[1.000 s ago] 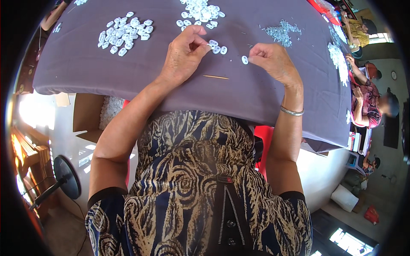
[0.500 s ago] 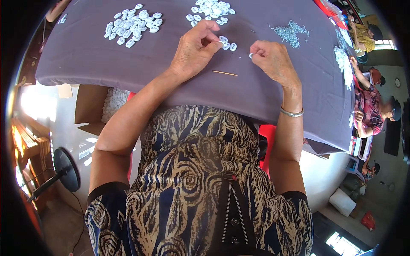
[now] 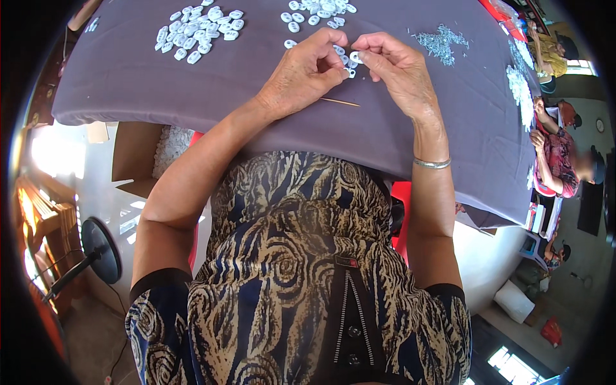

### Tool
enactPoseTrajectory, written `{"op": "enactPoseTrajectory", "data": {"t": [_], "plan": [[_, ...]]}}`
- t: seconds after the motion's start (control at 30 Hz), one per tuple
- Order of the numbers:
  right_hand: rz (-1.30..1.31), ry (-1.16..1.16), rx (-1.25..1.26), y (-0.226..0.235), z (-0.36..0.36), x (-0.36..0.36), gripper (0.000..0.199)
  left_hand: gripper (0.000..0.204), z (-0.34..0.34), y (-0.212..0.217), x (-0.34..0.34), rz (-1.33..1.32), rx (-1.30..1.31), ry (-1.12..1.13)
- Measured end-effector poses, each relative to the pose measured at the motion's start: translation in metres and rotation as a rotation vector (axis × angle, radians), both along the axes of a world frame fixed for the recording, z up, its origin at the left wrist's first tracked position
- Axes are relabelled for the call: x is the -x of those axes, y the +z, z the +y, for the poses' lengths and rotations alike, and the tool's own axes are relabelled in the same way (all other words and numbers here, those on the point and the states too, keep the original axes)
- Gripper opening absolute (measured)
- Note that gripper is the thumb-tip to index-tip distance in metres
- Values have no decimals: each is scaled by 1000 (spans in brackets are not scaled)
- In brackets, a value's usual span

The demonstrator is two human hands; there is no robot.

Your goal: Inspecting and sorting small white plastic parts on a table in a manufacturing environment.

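My left hand [image 3: 307, 72] is pinched over the grey cloth, with a small white plastic piece [image 3: 351, 73] at its fingertips. Close beside it, my right hand [image 3: 403, 76] grips another white plastic piece [image 3: 355, 58] between thumb and forefinger. The two pieces are nearly together; whether they touch I cannot tell. A few more white pieces lie behind the fingers, partly hidden. Just below my left hand rests a thin wooden stick [image 3: 340, 101], one end covered by the hand. Farther off is a pile of white oval pieces with holes [image 3: 321, 8].
A second pile of white oval pieces [image 3: 196, 31] lies at the left of the table [image 3: 128, 83]. Small metallic bits [image 3: 441, 43] are heaped at the right. An open cardboard box [image 3: 138, 151] and a black round-based stand [image 3: 101, 250] are at lower left. Other people sit along the right edge.
My right hand has moved left and slightly away from me, bringing its white piece up beside my left hand. My left hand has shifted slightly right.
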State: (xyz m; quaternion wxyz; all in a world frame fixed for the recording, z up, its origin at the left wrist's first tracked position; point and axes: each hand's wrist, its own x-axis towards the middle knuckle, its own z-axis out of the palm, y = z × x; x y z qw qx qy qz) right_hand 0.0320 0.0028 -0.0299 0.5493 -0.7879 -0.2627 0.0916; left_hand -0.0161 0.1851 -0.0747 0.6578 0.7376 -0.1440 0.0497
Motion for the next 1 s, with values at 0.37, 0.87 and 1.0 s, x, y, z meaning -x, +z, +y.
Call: {"op": "enactPoseTrajectory", "data": {"t": [0.37,0.87,1.0], "plan": [[-9,25,45,-4,1,-1,13,39,1,-1,-2,-34,-6,-4],[20,66,47,-5,3,1,9,39,1,2,0,4,0,18],[55,86,29,-7,3,-1,7,39,2,4,0,33,3,19]]}}
